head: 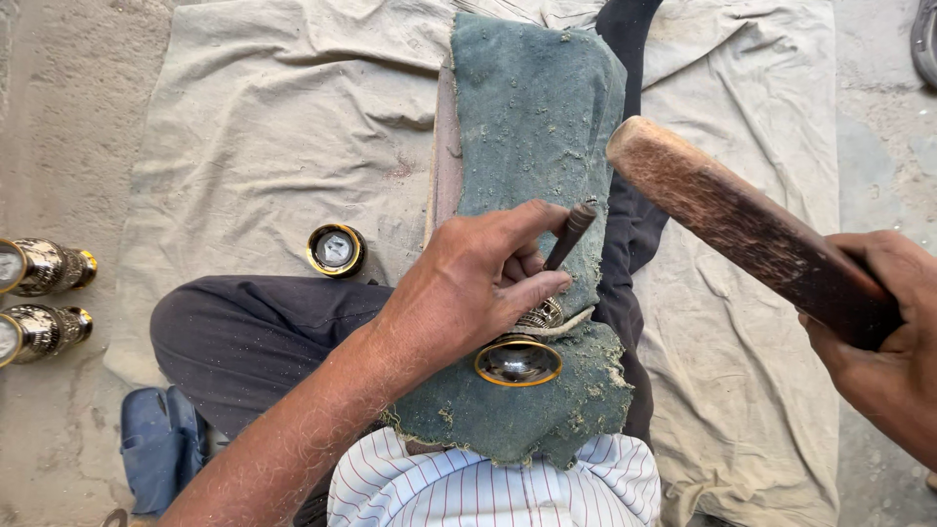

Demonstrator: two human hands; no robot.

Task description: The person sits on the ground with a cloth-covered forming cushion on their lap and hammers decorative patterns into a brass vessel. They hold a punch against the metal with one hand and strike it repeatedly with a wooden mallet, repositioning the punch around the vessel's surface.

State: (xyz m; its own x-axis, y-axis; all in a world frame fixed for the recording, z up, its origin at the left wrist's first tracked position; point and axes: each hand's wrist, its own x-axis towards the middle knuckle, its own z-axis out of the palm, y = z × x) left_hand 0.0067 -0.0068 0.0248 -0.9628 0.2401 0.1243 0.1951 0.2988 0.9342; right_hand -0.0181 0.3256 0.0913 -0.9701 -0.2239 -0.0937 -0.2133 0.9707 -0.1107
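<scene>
My left hand (473, 283) pinches a thin dark metal punch (571, 234) and holds its tip against an engraved metal cup (522, 351) with a gold rim. The cup lies on its side on a green-grey cloth (532, 127) draped over a wooden plank (445, 166) across my lap. My right hand (883, 337) is at the right edge of the view, gripping a thick wooden mallet (742, 224) raised above and to the right of the punch.
A beige sheet (283, 127) covers the ground. One similar gold-rimmed cup (336, 250) stands on the sheet, two more (44, 298) lie at the left edge on bare concrete. A blue sandal (161, 444) sits by my dark-trousered knee (254, 327).
</scene>
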